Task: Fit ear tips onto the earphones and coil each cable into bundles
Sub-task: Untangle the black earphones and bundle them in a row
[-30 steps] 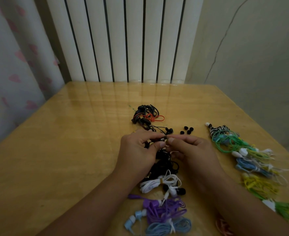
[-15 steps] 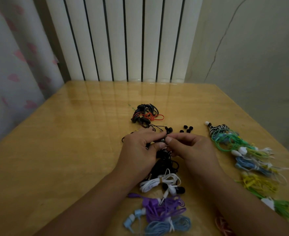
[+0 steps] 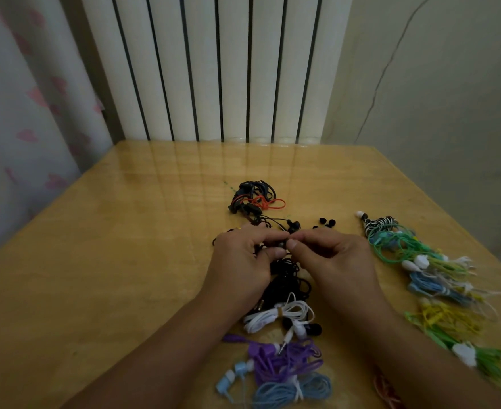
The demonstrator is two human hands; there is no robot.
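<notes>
Meeting over the middle of the wooden worktop (image 3: 101, 261), both hands work on one small black earbud (image 3: 281, 244).

- Left hand (image 3: 243, 261): fingers curled, thumb and forefinger pinching the earbud from the left; loose black cable (image 3: 287, 278) trails from under the palm toward the viewer.
- Right hand (image 3: 337, 261): fingers curled, thumb and forefinger tips pressed against the same earbud from the right. Whether an ear tip sits between these fingertips cannot be told.
- Loose black ear tips (image 3: 327, 222): a small cluster on the worktop just beyond the right hand.
- Black earphones with an orange band (image 3: 255, 197): a bundle farther back, apart from the hands.
- Second black earbud (image 3: 294, 225): lying just beyond the fingertips.
- White bundle (image 3: 276, 315): coiled, between the forearms, near side of the black cable.
- Purple bundle (image 3: 284, 361): nearer still, beside the white one.
- Light blue bundle (image 3: 290, 391): at the near edge, its earbuds to the left.
- Zebra-striped bundle (image 3: 380, 225): right of the hands, heading a row.
- Green bundle (image 3: 397, 246), blue bundle (image 3: 432, 286) and yellow bundle (image 3: 441, 318): running down the right side toward the viewer.
- White radiator (image 3: 214, 69): against the wall behind the worktop.
</notes>
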